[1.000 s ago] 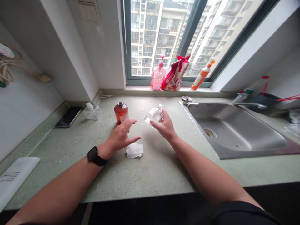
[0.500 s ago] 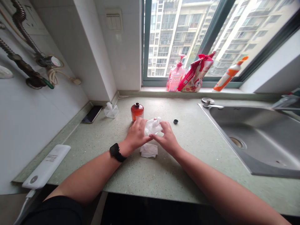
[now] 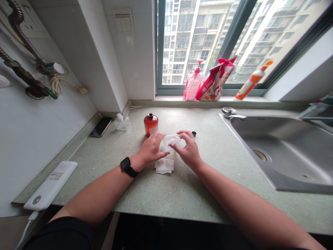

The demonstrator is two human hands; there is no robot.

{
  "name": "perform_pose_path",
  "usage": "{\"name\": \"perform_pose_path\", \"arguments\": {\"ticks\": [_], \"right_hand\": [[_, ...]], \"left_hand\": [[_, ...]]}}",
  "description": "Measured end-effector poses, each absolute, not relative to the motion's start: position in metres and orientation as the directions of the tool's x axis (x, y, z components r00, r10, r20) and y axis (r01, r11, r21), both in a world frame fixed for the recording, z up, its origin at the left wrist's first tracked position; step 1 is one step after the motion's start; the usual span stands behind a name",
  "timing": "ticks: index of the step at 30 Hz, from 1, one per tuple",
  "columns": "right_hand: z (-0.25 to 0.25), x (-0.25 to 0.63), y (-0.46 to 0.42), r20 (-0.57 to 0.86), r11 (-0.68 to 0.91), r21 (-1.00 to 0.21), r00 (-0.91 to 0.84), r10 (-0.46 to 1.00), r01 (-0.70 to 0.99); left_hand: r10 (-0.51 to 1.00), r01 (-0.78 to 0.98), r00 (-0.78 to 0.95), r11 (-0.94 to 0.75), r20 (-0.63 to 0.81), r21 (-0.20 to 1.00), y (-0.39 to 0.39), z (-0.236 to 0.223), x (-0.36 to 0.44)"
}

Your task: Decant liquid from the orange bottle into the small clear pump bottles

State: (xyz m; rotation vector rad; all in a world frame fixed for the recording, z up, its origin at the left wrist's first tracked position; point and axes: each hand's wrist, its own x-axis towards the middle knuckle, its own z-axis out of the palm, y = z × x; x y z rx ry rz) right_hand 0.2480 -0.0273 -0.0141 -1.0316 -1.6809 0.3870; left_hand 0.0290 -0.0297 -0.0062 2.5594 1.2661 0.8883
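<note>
My left hand (image 3: 152, 147) grips the left side of a small clear plastic box (image 3: 165, 145), with the thumb at the near side and the fingers at the far side. My right hand (image 3: 189, 149) is at the right of the box, thumb and fingers closed round a crumpled white piece (image 3: 176, 141) that looks like tissue or thin plastic. Just behind my left hand stands an amber bottle (image 3: 151, 124), its neck uncapped. A small black cap (image 3: 194, 133) lies beyond my right fingers. Folded white tissue (image 3: 164, 166) rests on the counter below my hands.
Another clear box with white stuff in it (image 3: 121, 122) and a phone (image 3: 101, 126) lie back left. A white power bank (image 3: 50, 185) with a cable is at the left edge. To the right is a steel sink (image 3: 275, 173); a pink pump bottle (image 3: 193, 85) stands on the sill.
My right hand has shifted slightly right, drawing the crumpled white piece to the right side of the box. My left hand stays at the box. The view has moved slightly.
</note>
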Motion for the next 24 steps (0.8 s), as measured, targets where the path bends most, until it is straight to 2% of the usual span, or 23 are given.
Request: {"name": "perform_pose_path", "arguments": {"ticks": [8, 24], "right_hand": [[-0.0135, 0.2462, -0.0300, 0.622, 0.584, -0.691, -0.061, 0.780, 0.427], [-0.0078, 0.2540, -0.0208, 0.661, 0.679, -0.671, -0.175, 0.729, 0.297]], "left_hand": [[0.740, 0.599, 0.462, -0.667, 0.490, 0.442, -0.0296, -0.0045, 0.0295], [0.765, 0.589, 0.467, -0.643, 0.443, 0.490, -0.0292, 0.0025, 0.0263]]}}
